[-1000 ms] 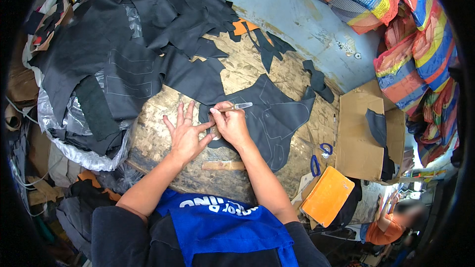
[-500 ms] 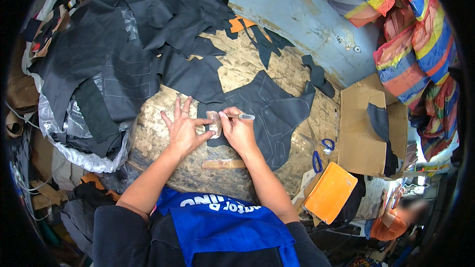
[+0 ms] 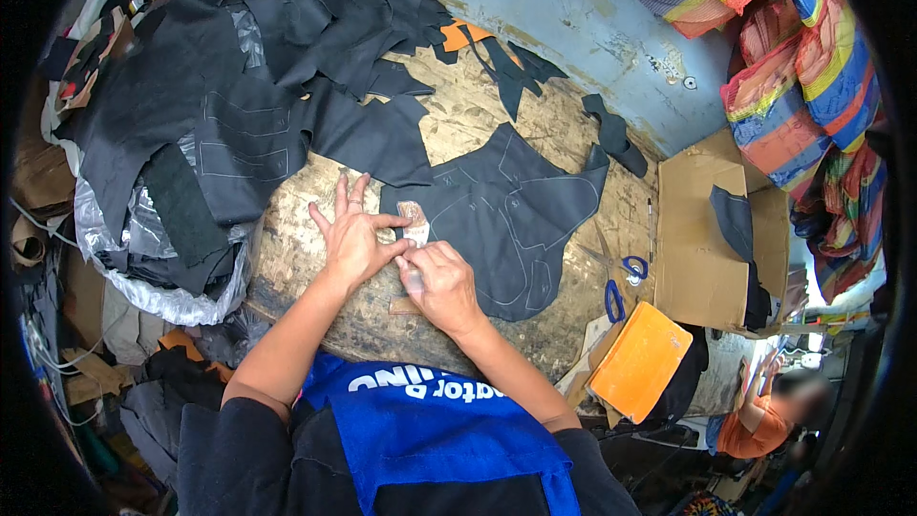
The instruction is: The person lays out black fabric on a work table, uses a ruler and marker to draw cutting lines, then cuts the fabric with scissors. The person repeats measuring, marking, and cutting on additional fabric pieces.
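A black leather piece (image 3: 492, 220) with light outlines drawn on it lies on the worn wooden table. On its left edge rests a small pale brown template (image 3: 415, 218). My left hand (image 3: 357, 241) has its thumb and index finger on the template's left side, pressing it down, while the other fingers spread apart. My right hand (image 3: 443, 285) is closed round a pen just below the template, its fingertips at the template's lower end. Most of the pen is hidden in the fist. Under my right hand, a flat brown strip (image 3: 401, 306) is partly covered.
A large heap of black leather (image 3: 258, 124) fills the left. To the right are blue-handled scissors (image 3: 614, 300), an orange pad (image 3: 640, 363) and an open cardboard box (image 3: 702, 239). Striped woven sacks (image 3: 793, 105) hang at upper right. A person in orange (image 3: 755, 428) sits far right.
My right hand with the pen has moved from the template's right side down to its lower end, and the pen has turned. It now covers much of the brown strip. My left hand stays nearly still.
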{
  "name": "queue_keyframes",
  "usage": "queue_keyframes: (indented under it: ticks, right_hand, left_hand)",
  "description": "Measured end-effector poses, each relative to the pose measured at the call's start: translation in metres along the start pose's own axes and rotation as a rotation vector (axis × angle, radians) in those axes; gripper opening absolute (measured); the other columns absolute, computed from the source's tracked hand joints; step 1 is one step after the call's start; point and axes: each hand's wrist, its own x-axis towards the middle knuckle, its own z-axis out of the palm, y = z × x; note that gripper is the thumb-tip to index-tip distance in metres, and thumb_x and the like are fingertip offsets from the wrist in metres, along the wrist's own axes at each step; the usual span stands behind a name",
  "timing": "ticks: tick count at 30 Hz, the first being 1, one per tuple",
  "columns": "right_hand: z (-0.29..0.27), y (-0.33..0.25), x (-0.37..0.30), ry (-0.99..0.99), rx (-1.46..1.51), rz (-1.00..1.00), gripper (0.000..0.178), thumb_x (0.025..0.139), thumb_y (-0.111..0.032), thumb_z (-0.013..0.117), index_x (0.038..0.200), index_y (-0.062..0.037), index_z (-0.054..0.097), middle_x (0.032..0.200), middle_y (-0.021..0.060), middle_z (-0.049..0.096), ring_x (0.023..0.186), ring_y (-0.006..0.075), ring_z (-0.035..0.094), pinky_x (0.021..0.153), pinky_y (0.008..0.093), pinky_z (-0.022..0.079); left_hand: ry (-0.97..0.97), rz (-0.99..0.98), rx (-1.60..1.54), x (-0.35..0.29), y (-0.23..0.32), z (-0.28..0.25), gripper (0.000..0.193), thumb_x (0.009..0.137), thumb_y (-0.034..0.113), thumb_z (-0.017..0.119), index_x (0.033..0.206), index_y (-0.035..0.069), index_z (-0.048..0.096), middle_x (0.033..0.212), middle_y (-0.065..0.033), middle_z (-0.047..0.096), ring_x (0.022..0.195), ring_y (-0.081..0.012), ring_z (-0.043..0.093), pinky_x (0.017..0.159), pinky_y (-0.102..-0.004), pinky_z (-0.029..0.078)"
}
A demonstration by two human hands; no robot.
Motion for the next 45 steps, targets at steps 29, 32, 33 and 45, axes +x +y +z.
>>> queue_keyframes:
  ticks: [29, 32, 33, 45]
  right_hand:
    - [-0.004, 0.016, -0.008, 0.041, 0.268, 0.261, 0.011, 0.081, -0.008, 0.066, 0.085, 0.0022, 0.065, 0.085, 0.0140, 0.067, 0.084, 0.0287, 0.065, 0.073, 0.0344, 0.051]
    - [-0.006, 0.017, -0.008, 0.062, 0.226, 0.209, 0.010, 0.081, -0.006, 0.066, 0.083, 0.0033, 0.065, 0.083, 0.0144, 0.067, 0.081, 0.0279, 0.066, 0.071, 0.0332, 0.052]
    - [-0.006, 0.017, -0.007, 0.064, 0.206, 0.187, 0.009, 0.081, -0.005, 0.065, 0.082, 0.0036, 0.065, 0.082, 0.0146, 0.067, 0.079, 0.0280, 0.066, 0.070, 0.0329, 0.052]
    - [-0.010, 0.045, 0.038, -0.061, 0.202, 0.132, 0.013, 0.085, -0.007, 0.057, 0.081, 0.0057, 0.058, 0.078, 0.0194, 0.060, 0.070, 0.0373, 0.060, 0.063, 0.0415, 0.049]
  left_hand:
    - [0.011, 0.020, -0.057, 0.000, -0.004, 0.006, 0.019, 0.074, 0.036, 0.072, 0.091, 0.030, 0.075, 0.146, -0.0171, 0.030, 0.141, -0.0367, 0.010, 0.100, -0.0712, -0.005]
    - [0.016, 0.026, -0.049, 0.000, -0.005, 0.008, 0.018, 0.073, 0.035, 0.073, 0.091, 0.030, 0.075, 0.146, -0.0177, 0.030, 0.141, -0.0368, 0.011, 0.100, -0.0710, -0.005]
    - [0.018, 0.033, -0.055, 0.000, -0.005, 0.008, 0.018, 0.073, 0.035, 0.073, 0.091, 0.030, 0.075, 0.146, -0.0179, 0.030, 0.141, -0.0368, 0.011, 0.100, -0.0710, -0.005]
    - [0.046, 0.052, -0.036, 0.000, -0.005, 0.009, 0.019, 0.072, 0.035, 0.074, 0.090, 0.030, 0.075, 0.145, -0.0197, 0.032, 0.140, -0.0376, 0.012, 0.099, -0.0720, -0.003]
